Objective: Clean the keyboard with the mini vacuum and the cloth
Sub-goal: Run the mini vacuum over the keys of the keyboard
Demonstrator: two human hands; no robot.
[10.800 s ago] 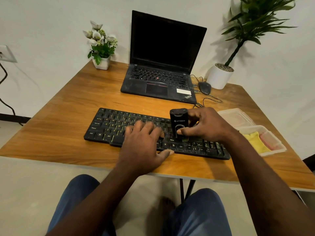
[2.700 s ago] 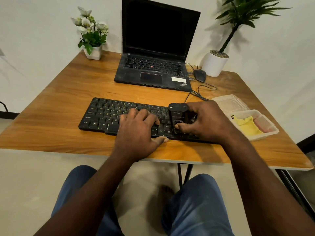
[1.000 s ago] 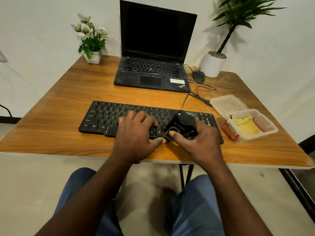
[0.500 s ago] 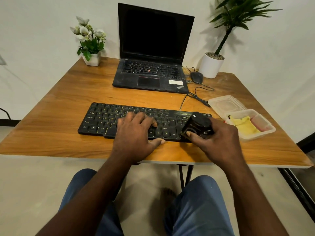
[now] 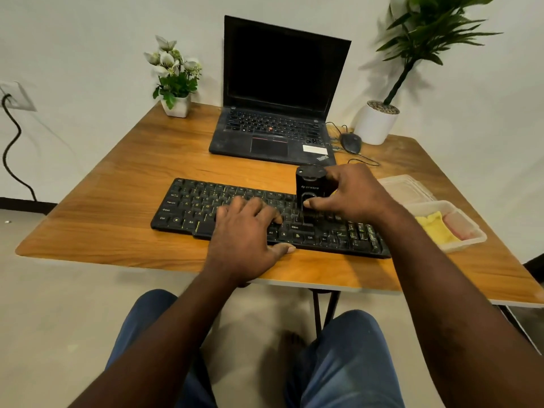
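Vacuum upright on keyboard, cloth in tub

Far left: wall socket (image 5: 18, 97) with black cable plugged in. Small white flower pot (image 5: 176, 106) on the back-left corner of the desk (image 5: 117, 201). Black keyboard (image 5: 200, 201) lies across the front of the desk. Left hand (image 5: 244, 234) rests flat on the middle keys, fingers spread and relaxed, thumb along the near edge, holding nothing. Open laptop (image 5: 276, 131) behind the keyboard, screen dark. Mini vacuum (image 5: 309, 187) stands upright, bottom end on the keys right of centre. Right hand (image 5: 353, 192) grips it from the right side, fingers curled round the body, thumb pressed on the front. Mouse (image 5: 350, 142) and white plant pot (image 5: 376, 122) at back right. Yellow cloth (image 5: 435, 231) sits in a clear container (image 5: 462, 245) just beside the keyboard's right end, lid (image 5: 406, 188) behind it.
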